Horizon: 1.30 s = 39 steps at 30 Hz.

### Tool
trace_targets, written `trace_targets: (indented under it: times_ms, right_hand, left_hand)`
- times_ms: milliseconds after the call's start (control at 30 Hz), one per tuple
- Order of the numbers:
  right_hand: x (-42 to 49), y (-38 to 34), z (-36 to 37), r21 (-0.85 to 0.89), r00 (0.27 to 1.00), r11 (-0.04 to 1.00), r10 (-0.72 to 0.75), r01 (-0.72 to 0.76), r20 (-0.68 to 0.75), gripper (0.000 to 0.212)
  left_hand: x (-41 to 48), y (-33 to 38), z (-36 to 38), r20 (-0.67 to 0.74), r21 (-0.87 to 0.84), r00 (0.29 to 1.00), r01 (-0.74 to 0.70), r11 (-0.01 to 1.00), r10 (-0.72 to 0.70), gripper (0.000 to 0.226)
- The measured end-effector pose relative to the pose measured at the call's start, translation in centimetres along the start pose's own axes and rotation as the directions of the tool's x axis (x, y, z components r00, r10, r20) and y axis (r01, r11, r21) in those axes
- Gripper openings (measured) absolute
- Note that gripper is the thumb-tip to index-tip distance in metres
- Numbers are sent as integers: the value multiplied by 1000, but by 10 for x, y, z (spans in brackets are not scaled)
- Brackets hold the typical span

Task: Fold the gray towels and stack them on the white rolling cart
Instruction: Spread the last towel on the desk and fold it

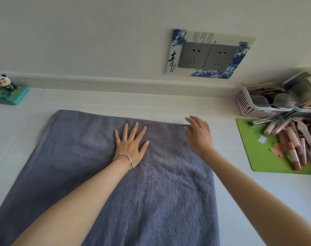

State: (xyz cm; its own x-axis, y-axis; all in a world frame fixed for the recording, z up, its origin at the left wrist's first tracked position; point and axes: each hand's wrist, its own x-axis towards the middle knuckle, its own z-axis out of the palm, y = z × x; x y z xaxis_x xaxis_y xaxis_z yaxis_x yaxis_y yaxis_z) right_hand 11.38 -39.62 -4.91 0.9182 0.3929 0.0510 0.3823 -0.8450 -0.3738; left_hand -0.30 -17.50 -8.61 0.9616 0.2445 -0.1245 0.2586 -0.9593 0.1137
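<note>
Currently: gray-blue terry towel point(169, 192), thick looped pile, lies spread flat on the pale white tabletop point(257, 201), directly below the gray double wall socket in its blue-and-white printed frame point(208, 56). The towel's far edge stops just short of the wall under the socket. Its near end runs out of the bottom of view. Whether it is one layer or doubled, cannot tell.

Handling (judgement): soft and limp, no stiffness, light to moderate weight, not fragile. The pile should grip against itself, so folded layers ought to stay put, though the whole piece may drag across the smooth top. Lifted by one point it would sag and bunch. Best hold: pinch two corners of one short edge, thumbs underneath, carry that edge over, then smooth it with a flat palm.

Left hand point(131, 144): fingers straight and spread, palm pressed flat on the towel, below and left of the socket, with a silver bangle point(123, 158) at the wrist. Right hand point(199, 134): fingers straight, grasping nothing, at the towel's far right corner straight below the socket. Contact with the cloth: cannot tell.

Outward: a pink slatted plastic basket point(248, 105) sits below and right of the socket. A green mat point(254, 153) carrying pink tubes point(293, 151) lies lower again on that side. A small panda figurine point(4, 84) stands far left of the socket. White rolling cart: not in view.
</note>
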Motion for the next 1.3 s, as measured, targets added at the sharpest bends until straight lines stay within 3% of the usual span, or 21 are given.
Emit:
trace_targets:
  times_ms: [133, 200, 433, 533, 633, 700, 833, 967, 1133, 1233, 1300]
  right_hand:
    - [-41, -36, 36, -15, 983, 990, -138, 141, 124, 60]
    - [-56, -27, 45, -70, 978, 986, -140, 152, 155, 65]
    - [-72, 45, 21, -148, 988, 984, 115, -100, 101, 75]
    - [-83, 44, 13, -158, 981, 977, 164, -146, 107, 82]
    - [-109, 12, 18, -118, 995, 993, 28, -17, 91, 73]
    - [-133, -10, 32, -90, 993, 995, -40, 50, 109, 67]
    - [-171, -18, 45, -80, 999, 997, -15, 18, 29, 57]
    - [-193, 4, 33, -85, 998, 995, 59, -60, -16, 56]
    - [-200, 15, 22, 187, 978, 964, 202, -189, -55, 60]
    - [-200, 9, 9, 436, 882, 821, 457, -370, -113, 61]
    - [-197, 7, -1, 543, 834, 707, 552, -453, -23, 60]
  left_hand:
    - [10, 1, -4, 8, -20, 999, 44, 999, -44, 59]
    - [11, 0, -5, 9, -10, 999, 46, 999, -46, 60]
    - [7, 2, -6, 10, -5, 1000, 25, 1000, -25, 59]
    - [-20, 13, -5, 21, 1, 996, -87, 996, 87, 72]
    - [-73, 33, 10, -1, 2, 967, -255, 967, 255, 70]
    - [-100, 45, 19, -17, 8, 964, -266, 964, 266, 66]
    - [-132, 47, 26, -25, -17, 985, -173, 985, 173, 65]
    - [-144, 39, 26, 23, -5, 984, -179, 984, 179, 74]
    - [-144, 42, 20, 56, 11, 988, -147, 989, 146, 93]
    - [-146, 41, 18, 61, 15, 986, -156, 988, 155, 95]
    - [-145, 41, 17, 65, -15, 987, -145, 989, 146, 93]
